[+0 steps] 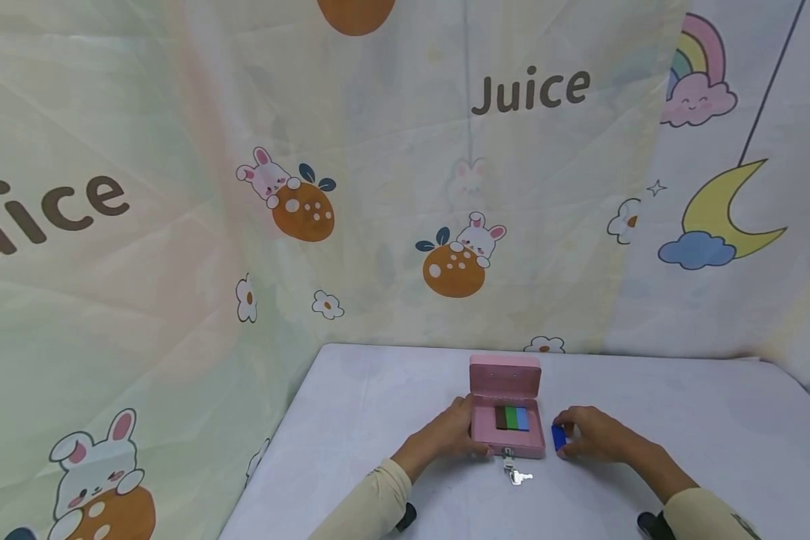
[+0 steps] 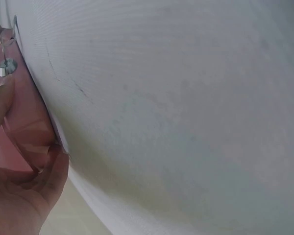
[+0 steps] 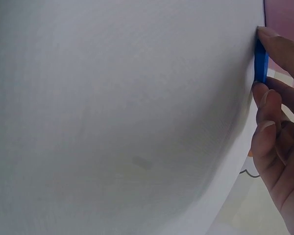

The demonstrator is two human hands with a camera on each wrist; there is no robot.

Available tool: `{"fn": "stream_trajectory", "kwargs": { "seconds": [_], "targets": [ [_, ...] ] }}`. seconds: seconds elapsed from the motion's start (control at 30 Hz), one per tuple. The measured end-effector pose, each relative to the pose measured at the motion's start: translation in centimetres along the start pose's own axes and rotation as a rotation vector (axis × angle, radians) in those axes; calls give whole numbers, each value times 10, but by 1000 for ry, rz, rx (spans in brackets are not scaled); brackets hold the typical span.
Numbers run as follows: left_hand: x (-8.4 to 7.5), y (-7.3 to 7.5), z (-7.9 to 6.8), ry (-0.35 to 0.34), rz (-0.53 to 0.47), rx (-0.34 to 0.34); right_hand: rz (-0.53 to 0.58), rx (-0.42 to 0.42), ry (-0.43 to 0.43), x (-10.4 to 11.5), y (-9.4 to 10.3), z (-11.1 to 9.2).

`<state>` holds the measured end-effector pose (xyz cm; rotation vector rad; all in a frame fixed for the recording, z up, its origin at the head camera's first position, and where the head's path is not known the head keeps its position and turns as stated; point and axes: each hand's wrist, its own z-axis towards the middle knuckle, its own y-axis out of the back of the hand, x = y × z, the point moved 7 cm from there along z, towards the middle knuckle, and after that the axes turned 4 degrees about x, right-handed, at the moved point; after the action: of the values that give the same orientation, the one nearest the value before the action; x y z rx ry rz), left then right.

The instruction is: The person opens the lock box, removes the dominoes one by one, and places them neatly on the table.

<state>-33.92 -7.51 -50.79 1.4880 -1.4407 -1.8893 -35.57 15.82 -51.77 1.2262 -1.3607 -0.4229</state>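
A small pink metal cash box [image 1: 529, 444] stands on the table with its lid [image 1: 505, 380] raised. Side by side inside it lie a brown block [image 1: 500, 418], a green block [image 1: 511, 418] and a light blue block [image 1: 523, 419]. My left hand [image 1: 451, 433] grips the box's left side, the thumb along the front face in the left wrist view. Keys [image 1: 518, 476] hang from the lock at the front. Just right of the box, my right hand [image 1: 597, 435] pinches a dark blue block [image 3: 260, 61] between thumb and fingers, close to the tabletop.
The white-covered table [image 1: 378, 405] reaches back to a printed fabric wall [image 1: 391, 150] with rabbits, oranges and "Juice" lettering. Its left edge slopes away beside the left sleeve [image 1: 371, 499]. The right sleeve [image 1: 705, 514] lies over the front right.
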Motion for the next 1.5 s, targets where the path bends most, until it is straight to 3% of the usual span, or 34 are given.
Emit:
{"fn": "stream_trajectory", "kwargs": {
  "seconds": [0.9,1.27,1.5],
  "targets": [
    [1,0,0,-10,3,4,24,-19,34,12,15,-12],
    [0,0,0,-18,-1,3,7,-38,86,33,23,-7],
    [-3,2,-1,-27,-8,8,40,-47,167,55,25,-3]
  ]
}}
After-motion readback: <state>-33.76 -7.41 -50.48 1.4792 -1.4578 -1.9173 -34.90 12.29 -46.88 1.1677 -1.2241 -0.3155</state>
